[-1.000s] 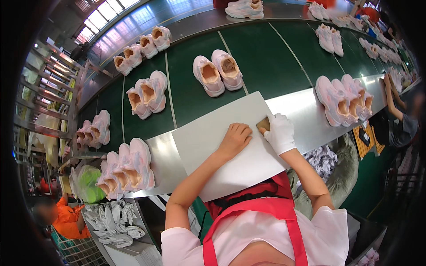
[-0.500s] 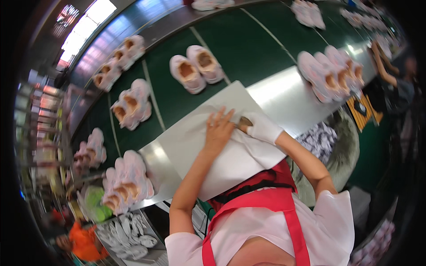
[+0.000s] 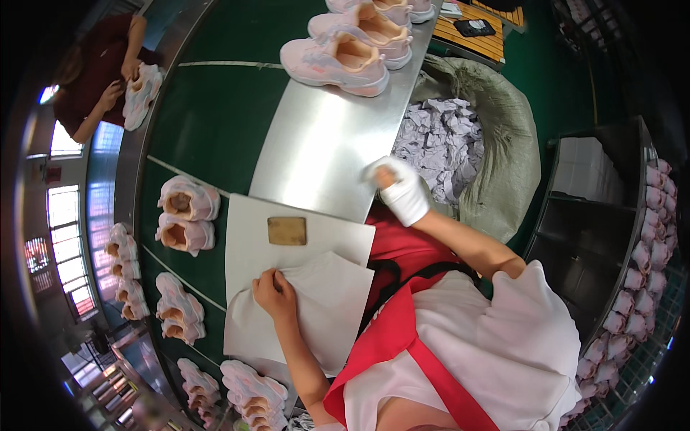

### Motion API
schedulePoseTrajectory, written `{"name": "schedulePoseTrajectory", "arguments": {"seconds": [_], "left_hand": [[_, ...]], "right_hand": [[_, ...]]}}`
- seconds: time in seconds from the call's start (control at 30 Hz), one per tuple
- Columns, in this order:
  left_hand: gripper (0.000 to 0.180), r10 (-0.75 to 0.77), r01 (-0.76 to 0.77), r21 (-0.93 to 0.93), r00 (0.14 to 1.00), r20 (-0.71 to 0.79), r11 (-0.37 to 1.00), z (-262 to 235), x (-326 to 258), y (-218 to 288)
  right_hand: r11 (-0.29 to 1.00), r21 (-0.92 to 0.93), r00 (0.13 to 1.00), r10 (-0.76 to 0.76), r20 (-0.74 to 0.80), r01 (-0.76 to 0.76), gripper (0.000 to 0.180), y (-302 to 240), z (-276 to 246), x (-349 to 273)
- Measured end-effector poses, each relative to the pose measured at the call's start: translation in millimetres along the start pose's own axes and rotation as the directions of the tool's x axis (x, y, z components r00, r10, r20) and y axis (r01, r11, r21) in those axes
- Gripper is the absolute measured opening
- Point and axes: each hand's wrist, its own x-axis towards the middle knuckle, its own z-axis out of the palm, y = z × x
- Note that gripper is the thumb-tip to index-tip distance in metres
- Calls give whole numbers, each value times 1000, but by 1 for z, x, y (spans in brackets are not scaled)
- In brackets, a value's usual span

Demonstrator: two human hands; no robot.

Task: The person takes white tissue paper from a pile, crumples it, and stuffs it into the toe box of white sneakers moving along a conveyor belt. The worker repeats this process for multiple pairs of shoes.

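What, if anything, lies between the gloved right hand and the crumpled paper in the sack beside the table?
Nothing visible. The right hand, in a white glove, hovers at the metal table's edge, right beside the crumpled paper filling the open sack. The left hand rests on the white paper sheets, away from that path.

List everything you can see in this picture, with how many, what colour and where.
White paper sheets: a stack, white, on the bench edge under the left hand.
Small tan rectangular pad: one, tan, lying on the paper.
Shiny metal bench top: one, silver, beside the belt.
Green conveyor belt: one, dark green, carrying shoe pairs.
Pink sneakers: many pairs, pale pink, on the belt, the bench end and a rack at right.
Grey sack of crumpled white paper: one, right of the bench.
Co-worker in dark red top: one, upper left, handling a shoe.
Left hand: bare, on the paper.
Right hand: white glove, at the sack's paper.
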Motion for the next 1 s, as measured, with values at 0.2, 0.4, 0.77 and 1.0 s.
{"name": "schedulePoseTrajectory", "arguments": {"seconds": [0.2,0.4,0.77,1.0], "left_hand": [[3,-84,82,29,994,63,996,0,-11,-11],[7,-78,78,-8,996,44,997,-3,-9,-6],[15,-473,373,-571,880,-30,731,-5,0,20],[58,-206,418,-671,904,376,612,-51,24,72]], "right_hand": [[477,342,441,879,-182,-810,23,236,-111,24],[418,327,215,833,-509,-847,73,394,-116,87],[894,322,773,435,-462,-310,18,224,-161,29],[912,401,978,151,-141,-83,33,-17,-112,11]]}}
